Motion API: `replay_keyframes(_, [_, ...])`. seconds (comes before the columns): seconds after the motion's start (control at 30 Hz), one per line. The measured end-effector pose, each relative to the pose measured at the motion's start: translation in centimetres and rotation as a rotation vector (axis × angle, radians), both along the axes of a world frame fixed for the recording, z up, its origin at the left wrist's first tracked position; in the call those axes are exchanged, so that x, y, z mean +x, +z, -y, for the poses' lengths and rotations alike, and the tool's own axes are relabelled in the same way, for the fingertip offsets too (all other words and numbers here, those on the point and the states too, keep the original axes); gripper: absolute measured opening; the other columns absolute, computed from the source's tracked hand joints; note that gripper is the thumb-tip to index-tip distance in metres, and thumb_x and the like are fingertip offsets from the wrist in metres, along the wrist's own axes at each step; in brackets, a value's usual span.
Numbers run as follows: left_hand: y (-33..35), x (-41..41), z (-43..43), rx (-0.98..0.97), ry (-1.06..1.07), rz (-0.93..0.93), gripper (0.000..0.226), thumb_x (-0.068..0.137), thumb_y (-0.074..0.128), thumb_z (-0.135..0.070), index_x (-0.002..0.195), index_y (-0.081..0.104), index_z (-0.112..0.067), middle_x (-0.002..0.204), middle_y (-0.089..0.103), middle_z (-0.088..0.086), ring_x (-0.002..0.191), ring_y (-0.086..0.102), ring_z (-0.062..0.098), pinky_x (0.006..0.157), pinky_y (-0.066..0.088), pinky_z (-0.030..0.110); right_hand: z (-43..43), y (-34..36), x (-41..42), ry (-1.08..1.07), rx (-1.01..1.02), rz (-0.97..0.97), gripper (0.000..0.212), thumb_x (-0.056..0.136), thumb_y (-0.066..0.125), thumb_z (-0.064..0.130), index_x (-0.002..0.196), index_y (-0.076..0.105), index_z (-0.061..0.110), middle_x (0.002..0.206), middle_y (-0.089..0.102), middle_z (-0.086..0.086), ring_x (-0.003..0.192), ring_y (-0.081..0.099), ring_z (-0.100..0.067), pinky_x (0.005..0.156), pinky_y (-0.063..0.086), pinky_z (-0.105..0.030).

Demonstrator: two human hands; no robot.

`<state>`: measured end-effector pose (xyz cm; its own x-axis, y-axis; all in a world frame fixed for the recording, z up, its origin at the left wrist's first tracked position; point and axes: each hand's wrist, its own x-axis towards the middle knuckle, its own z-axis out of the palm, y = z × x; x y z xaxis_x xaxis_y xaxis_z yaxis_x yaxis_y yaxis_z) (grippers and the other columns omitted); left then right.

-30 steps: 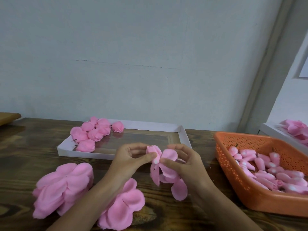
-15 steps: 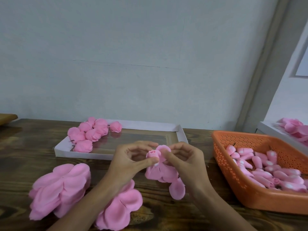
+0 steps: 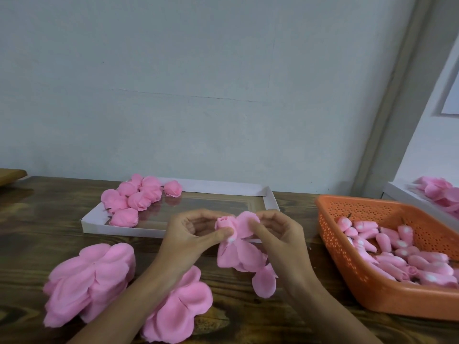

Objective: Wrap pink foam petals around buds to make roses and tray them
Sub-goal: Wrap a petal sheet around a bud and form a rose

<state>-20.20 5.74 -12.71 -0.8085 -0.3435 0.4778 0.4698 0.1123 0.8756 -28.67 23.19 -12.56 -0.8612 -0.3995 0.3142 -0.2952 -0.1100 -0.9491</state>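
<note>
Bare table (image 3: 49, 219) runs between the white tray (image 3: 119, 230), with finished roses (image 3: 139, 197) at its far-left corner, and two petal stacks (image 3: 89, 279); the orange basket (image 3: 372, 294) crowds the right. Above the gap, the left hand (image 3: 188, 234) pinches the bud (image 3: 223, 223), and the right hand (image 3: 280, 234) pinches the petal sheet (image 3: 238, 256) against it

A dark wooden table (image 3: 37, 232) is filling the lower frame; a pale wall (image 3: 198, 83) is rising behind it; a white sheet (image 3: 453, 95) is hanging at upper right.

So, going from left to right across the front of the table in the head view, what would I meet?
Big petal stack → left hand → bud → raised petal → right hand → orange basket.
</note>
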Motion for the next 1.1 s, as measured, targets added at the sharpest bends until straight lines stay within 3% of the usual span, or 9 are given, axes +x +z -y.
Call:
replay_keyframes(0.1, [-0.1,-0.1,0.1,-0.012,0.015,-0.003,0.025,0.070,0.087,-0.019,0.094,0.084,-0.022,0.108,0.080,0.004,0.100,0.077,0.023,0.082,0.062,0.027,-0.3,-0.2,-0.4,-0.178,0.148,-0.123,0.010,0.100,0.068,0.025,0.108,0.069,0.031,0.105,0.072,0.016,0.104,0.070,-0.008,0.085,0.060,-0.028])
replay_keyframes(0.17, [-0.2,-0.1,0.0,-0.051,0.043,-0.004,0.024,0.071,0.087,-0.020,0.094,0.083,-0.023,0.102,0.080,0.006,0.097,0.077,0.024,0.081,0.062,0.028,-0.6,0.1,-0.3,-0.109,0.245,-0.344,0.019,0.099,0.067,0.040,0.117,0.068,0.036,0.120,0.065,0.023,0.117,0.061,-0.001,0.096,0.051,-0.024])
replay_keyframes(0.27, [-0.3,0.0,-0.1,-0.062,0.048,-0.011,0.021,0.073,0.086,-0.020,0.094,0.083,-0.023,0.096,0.081,0.006,0.094,0.078,0.023,0.079,0.062,0.027,-0.5,0.3,0.2,0.082,0.323,-0.460,0.033,0.087,0.079,0.047,0.118,0.073,0.036,0.115,0.072,0.023,0.114,0.065,-0.002,0.095,0.054,-0.022])
replay_keyframes(0.37, [-0.2,-0.2,-0.2,-0.063,0.073,0.010,0.020,0.072,0.090,-0.023,0.091,0.084,-0.020,0.093,0.081,0.008,0.092,0.076,0.028,0.083,0.063,0.040,-0.3,0.2,0.2,0.091,0.263,-0.461,0.035,0.081,0.088,0.030,0.113,0.075,0.037,0.106,0.076,0.023,0.102,0.071,-0.002,0.086,0.058,-0.016])
replay_keyframes(0.5, [-0.4,-0.2,-0.5,-0.054,0.041,0.026,0.019,0.074,0.089,-0.023,0.090,0.084,-0.015,0.093,0.079,0.011,0.093,0.073,0.034,0.085,0.061,0.050,-0.2,-0.3,0.3,0.020,0.233,-0.450,0.031,0.077,0.087,0.037,0.106,0.078,0.030,0.099,0.078,0.020,0.097,0.072,-0.001,0.083,0.057,-0.013])
replay_keyframes(0.67, [-0.1,-0.2,-0.3,-0.017,0.111,0.153,0.026,0.089,0.074,-0.047,0.104,0.082,-0.028,0.108,0.080,-0.003,0.107,0.074,0.016,0.096,0.058,0.038,-0.2,-0.2,-0.1,0.092,0.038,-0.268,0.032,0.079,0.089,0.012,0.108,0.078,0.023,0.101,0.081,0.007,0.095,0.077,-0.013,0.081,0.062,-0.024])
replay_keyframes(0.8, [0.2,0.0,0.7,0.087,-0.012,0.405,0.044,0.083,0.075,-0.064,0.101,0.082,-0.024,0.103,0.081,0.008,0.100,0.076,0.021,0.092,0.057,0.037,-0.5,0.2,-0.4,0.216,-0.134,-0.121,0.029,0.081,0.084,0.007,0.109,0.078,0.010,0.105,0.081,-0.007,0.100,0.078,-0.024,0.084,0.061,-0.027])
replay_keyframes(1.0, [-0.4,-0.4,1.4,0.230,-0.155,0.400,0.036,0.064,0.095,-0.029,0.092,0.084,-0.008,0.094,0.079,0.016,0.085,0.073,0.020,0.066,0.056,0.024,-0.7,0.2,-0.6,0.243,-0.182,-0.082,0.034,0.078,0.082,0.005,0.111,0.074,0.001,0.108,0.080,-0.011,0.105,0.077,-0.025,0.086,0.060,-0.025])
replay_keyframes(1.1, [-0.6,-0.6,1.7,0.341,-0.136,0.343,0.033,0.059,0.092,-0.022,0.089,0.084,-0.010,0.096,0.079,0.017,0.086,0.075,0.020,0.070,0.060,0.023,-0.8,0.2,-0.8,0.246,-0.167,-0.103,0.033,0.080,0.082,0.002,0.112,0.074,0.001,0.107,0.080,-0.011,0.103,0.077,-0.025,0.085,0.060,-0.025])
